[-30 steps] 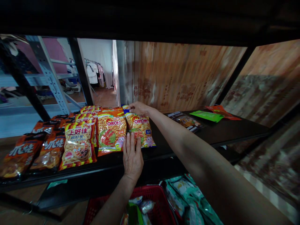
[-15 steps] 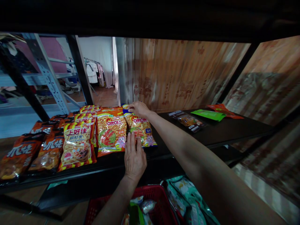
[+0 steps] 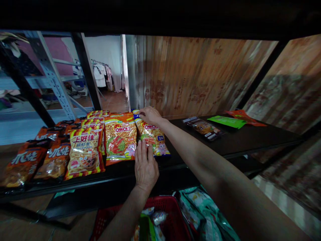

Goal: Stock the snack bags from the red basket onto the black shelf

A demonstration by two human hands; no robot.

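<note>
A blue-and-yellow snack bag (image 3: 155, 139) leans on the black shelf, partly covered by my hands. My right hand (image 3: 150, 115) grips its top edge, fingers bent over the blue corner. Low on the bag's front, my left hand (image 3: 146, 164) lies with fingers stretched out and fingertips against the packet. Just left of it stands an orange snack bag (image 3: 120, 139) with a shrimp picture, side by side with the blue-and-yellow one. Further left is a yellow-and-red bag of shrimp crackers (image 3: 85, 152), with more of the same behind.
Orange-black snack bags (image 3: 54, 157) fill the shelf's left end. To the right lie a dark packet (image 3: 202, 128), a green packet (image 3: 227, 121) and an orange packet (image 3: 247, 117). Below the shelf edge (image 3: 120, 179) is a red basket (image 3: 179, 214) holding packets, beside teal bags (image 3: 200, 207).
The view has shifted slightly, so the shelf goods appear a little further right and higher. Both hands stay at the blue-and-yellow bag in nearly the same pose.
</note>
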